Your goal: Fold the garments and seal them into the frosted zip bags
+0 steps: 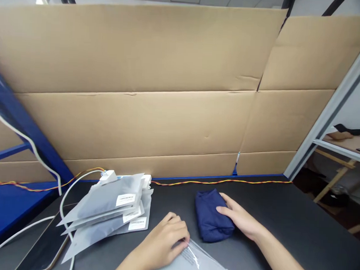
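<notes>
A folded navy garment (pixel 214 216) lies flat on the black tabletop (pixel 286 219), right of centre and just beside the person's right hand (pixel 239 217). That hand is open, its fingers extended and touching the garment's right side. A frosted plastic bag (pixel 198 263) with a clear strip lies at the near table edge, partly out of frame, just below the garment. The left hand (pixel 163 241) sits on this bag with its fingers curled; whether it is pinching the bag cannot be determined.

To the left stands a loose stack of frosted bags (pixel 105 207) with white labels, well clear of both hands. A white plastic connector (pixel 108 176) sits behind the stack, and a white cable (pixel 64 201) curves past its left side. A twisted red-and-yellow wire (pixel 225 181) runs along the rear table edge, before cardboard panels (pixel 140 89). A blue steel frame (pixel 16 112) stands at far left.
</notes>
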`<state>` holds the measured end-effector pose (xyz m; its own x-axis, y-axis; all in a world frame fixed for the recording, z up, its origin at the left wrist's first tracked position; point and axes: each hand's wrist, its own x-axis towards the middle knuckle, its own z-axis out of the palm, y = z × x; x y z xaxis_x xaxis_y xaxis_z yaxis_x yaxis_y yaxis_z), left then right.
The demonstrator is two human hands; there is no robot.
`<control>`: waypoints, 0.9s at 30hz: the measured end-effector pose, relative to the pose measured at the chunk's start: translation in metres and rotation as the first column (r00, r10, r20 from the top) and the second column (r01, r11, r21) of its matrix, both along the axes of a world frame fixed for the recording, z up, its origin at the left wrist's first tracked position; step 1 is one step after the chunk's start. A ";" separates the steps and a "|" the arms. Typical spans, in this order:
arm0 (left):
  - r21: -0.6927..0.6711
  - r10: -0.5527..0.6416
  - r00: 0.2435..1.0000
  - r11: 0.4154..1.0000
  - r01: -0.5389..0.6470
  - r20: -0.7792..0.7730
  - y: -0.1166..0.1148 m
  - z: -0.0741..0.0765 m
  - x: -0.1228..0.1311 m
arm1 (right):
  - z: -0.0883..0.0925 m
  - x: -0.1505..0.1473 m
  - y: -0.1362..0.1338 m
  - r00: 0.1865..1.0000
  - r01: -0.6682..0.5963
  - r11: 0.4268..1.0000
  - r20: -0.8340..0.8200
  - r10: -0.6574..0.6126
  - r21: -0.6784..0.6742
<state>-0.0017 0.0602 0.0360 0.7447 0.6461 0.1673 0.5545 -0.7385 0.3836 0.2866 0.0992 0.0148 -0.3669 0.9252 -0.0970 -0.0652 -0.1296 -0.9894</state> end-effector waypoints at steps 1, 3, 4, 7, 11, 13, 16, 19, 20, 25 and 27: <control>-0.027 0.003 1.000 1.000 -0.002 0.005 0.000 0.001 0.000 | -0.002 -0.006 -0.002 0.999 -0.001 1.000 -0.038 0.000 -0.010; -0.078 0.032 0.999 0.996 -0.031 0.023 -0.002 0.004 0.000 | -0.006 -0.016 -0.005 0.996 -0.036 0.999 -0.081 0.035 -0.014; -0.101 0.052 0.998 0.994 -0.049 0.031 -0.003 0.006 -0.001 | -0.008 -0.018 -0.006 0.994 -0.061 0.998 -0.086 0.060 -0.011; -0.142 0.092 0.995 0.986 -0.085 0.043 -0.004 0.007 -0.001 | -0.012 -0.017 -0.007 0.995 -0.093 0.995 -0.044 0.092 -0.023; -0.135 0.114 0.991 0.985 -0.104 0.071 -0.002 -0.001 0.000 | -0.012 -0.007 -0.006 0.987 -0.146 0.985 0.049 0.151 -0.090; -0.127 0.130 0.986 0.985 -0.116 0.102 0.000 -0.007 0.002 | -0.010 -0.008 -0.007 0.975 -0.209 0.973 0.053 0.214 -0.095; -0.117 0.164 0.974 0.982 -0.147 0.157 0.001 -0.012 0.004 | -0.007 -0.018 -0.012 0.976 -0.210 0.974 0.038 0.214 -0.086; -0.114 0.184 0.966 0.980 -0.165 0.183 0.001 -0.012 0.004 | -0.001 -0.025 -0.018 0.954 -0.298 0.951 -0.006 0.298 -0.084; -0.117 0.185 0.965 0.979 -0.165 0.185 0.000 -0.011 0.005 | 0.001 -0.025 -0.019 0.934 -0.356 0.930 -0.012 0.357 -0.088; -0.137 0.140 0.971 0.984 -0.115 0.192 -0.004 -0.009 0.010 | 0.008 -0.020 -0.022 0.831 -0.544 0.827 0.045 0.554 -0.145; -0.132 0.127 0.972 0.986 -0.102 0.197 -0.006 -0.008 0.012 | 0.007 -0.021 -0.022 0.850 -0.513 0.851 0.073 0.522 -0.113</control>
